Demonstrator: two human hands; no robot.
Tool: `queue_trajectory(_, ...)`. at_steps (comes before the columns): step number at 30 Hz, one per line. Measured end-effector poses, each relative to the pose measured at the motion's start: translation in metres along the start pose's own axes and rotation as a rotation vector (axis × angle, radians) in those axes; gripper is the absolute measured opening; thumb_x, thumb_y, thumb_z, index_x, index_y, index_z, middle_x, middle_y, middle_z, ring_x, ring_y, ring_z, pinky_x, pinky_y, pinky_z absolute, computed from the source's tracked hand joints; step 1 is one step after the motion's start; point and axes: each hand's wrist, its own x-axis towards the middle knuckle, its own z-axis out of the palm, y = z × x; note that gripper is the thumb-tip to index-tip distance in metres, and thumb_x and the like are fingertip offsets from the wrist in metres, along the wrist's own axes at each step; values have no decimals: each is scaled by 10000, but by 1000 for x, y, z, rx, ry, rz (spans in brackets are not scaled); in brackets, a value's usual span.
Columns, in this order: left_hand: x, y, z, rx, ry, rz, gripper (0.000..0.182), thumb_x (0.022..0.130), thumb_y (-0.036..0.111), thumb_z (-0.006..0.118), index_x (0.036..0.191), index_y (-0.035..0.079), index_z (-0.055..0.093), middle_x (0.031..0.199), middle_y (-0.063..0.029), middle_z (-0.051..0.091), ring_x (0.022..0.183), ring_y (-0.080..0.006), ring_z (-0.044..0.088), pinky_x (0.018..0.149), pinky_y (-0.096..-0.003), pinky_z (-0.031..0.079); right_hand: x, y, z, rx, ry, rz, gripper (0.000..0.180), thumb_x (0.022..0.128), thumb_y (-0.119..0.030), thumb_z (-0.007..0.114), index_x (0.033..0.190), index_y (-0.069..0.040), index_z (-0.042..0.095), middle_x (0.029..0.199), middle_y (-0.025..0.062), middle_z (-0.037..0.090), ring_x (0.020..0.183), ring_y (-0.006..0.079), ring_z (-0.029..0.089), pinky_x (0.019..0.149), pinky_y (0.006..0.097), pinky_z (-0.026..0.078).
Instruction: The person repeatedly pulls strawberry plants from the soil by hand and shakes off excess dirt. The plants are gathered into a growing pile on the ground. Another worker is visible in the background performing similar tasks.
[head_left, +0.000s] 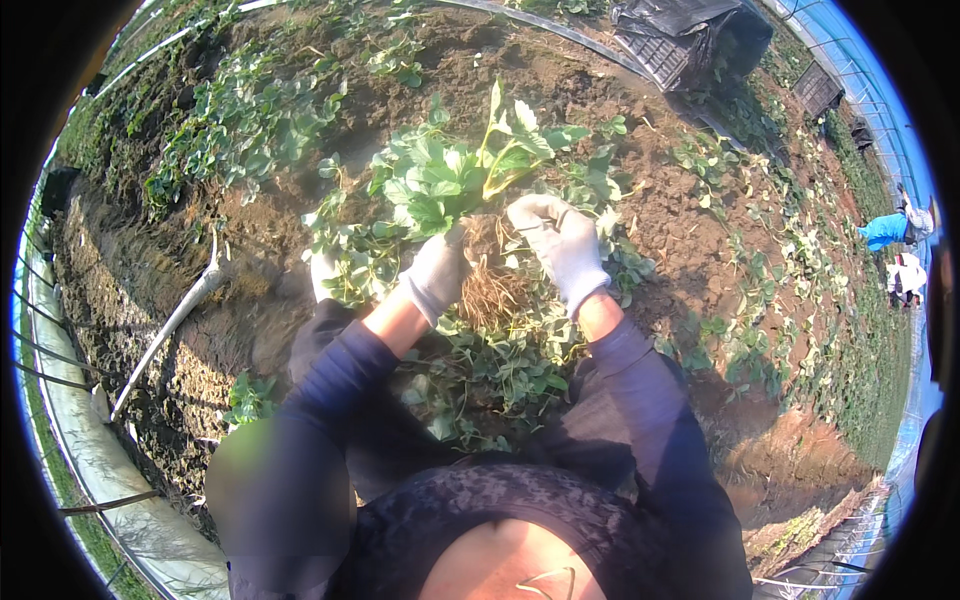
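Observation:
My left hand (439, 271), in a whitish knit glove, is closed on a bunch of uprooted strawberry plants (431, 184). Their green leaves fan out above the fist, and brown bare roots (491, 292) hang between my hands. On the other side of the roots is my right hand (556, 244), gloved alike, with its fingers curled close to the yellowish-green stems. Whether those fingers grip a stem or root, I cannot tell. Beneath both hands, strawberry foliage (510, 371) lies over the soil between my knees.
Leafy plants (244, 120) grow at upper left, near a pale pole (176, 322) on the soil. Black plastic crates with dark sheeting (671, 41) stand at upper right, another crate (817, 88) beyond. Two people (896, 225) are at the far right. White sheeting (112, 465) edges the left.

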Motion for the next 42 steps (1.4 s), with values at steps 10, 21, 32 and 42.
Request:
queue_trajectory(10,-24,4,16,-27,-41,-89,375,1022,300,542,1303,53,563,878,-37,646,678,-156,610,550,-308,490,-1,7,9,165,36,75,164,895,-178,755,976,-36,737,793,-17,700,647,41,558,583,212,445)
queue_trajectory(21,-52,29,20,-281,-319,-212,394,1029,316,438,1276,42,576,1108,-118,678,871,-209,653,684,-343,548,-5,13,-7,554,-213,162,272,865,-201,800,1093,-79,717,903,15,703,820,96,625,734,262,535)
queue_trajectory(32,-47,33,18,-106,-228,7,430,981,429,578,1247,91,599,1059,-53,677,903,-212,658,786,-366,575,7,19,-15,519,-14,277,343,957,-385,652,1042,-55,686,906,15,679,806,133,639,716,310,566)
queue_trajectory(42,-25,20,9,123,-327,-104,429,966,274,626,1310,23,576,1217,-98,666,1084,-225,647,937,-384,548,3,21,-1,-217,-72,205,318,847,-355,775,1012,-89,717,791,47,712,674,160,618,677,338,509)
